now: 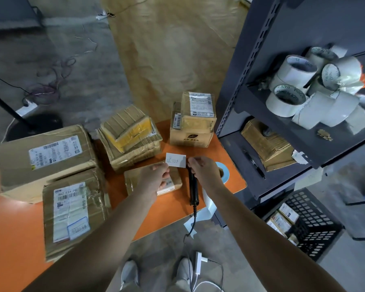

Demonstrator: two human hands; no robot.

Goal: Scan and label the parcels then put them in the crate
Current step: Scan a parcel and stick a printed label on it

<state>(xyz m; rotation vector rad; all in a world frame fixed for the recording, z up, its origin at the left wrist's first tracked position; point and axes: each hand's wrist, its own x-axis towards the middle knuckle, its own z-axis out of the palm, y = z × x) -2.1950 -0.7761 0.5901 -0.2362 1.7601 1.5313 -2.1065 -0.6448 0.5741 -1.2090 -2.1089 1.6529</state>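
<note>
Fingers (pixel 164 166) of the left hand (pixel 154 180) pinch the left edge of a small handwritten white label (pixel 176 160) and the right hand (pixel 202 170) pinches its right edge, holding it over a small flat parcel (pixel 133 182) on the orange table (pixel 173 209). A few labelled parcels (pixel 282 218) already lie in the black crate (pixel 316 226). Judged partway: this label is not yet stuck on, and several more cardboard parcels (pixel 44 157) wait on the table.

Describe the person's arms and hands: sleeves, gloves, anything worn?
The left hand and right hand are both bare: no gloves, and no rings visible. Both forearms are uncovered up to the frame edge, so no sleeves show. No watch, wristband, cable or marking is visible on either wrist.
</note>
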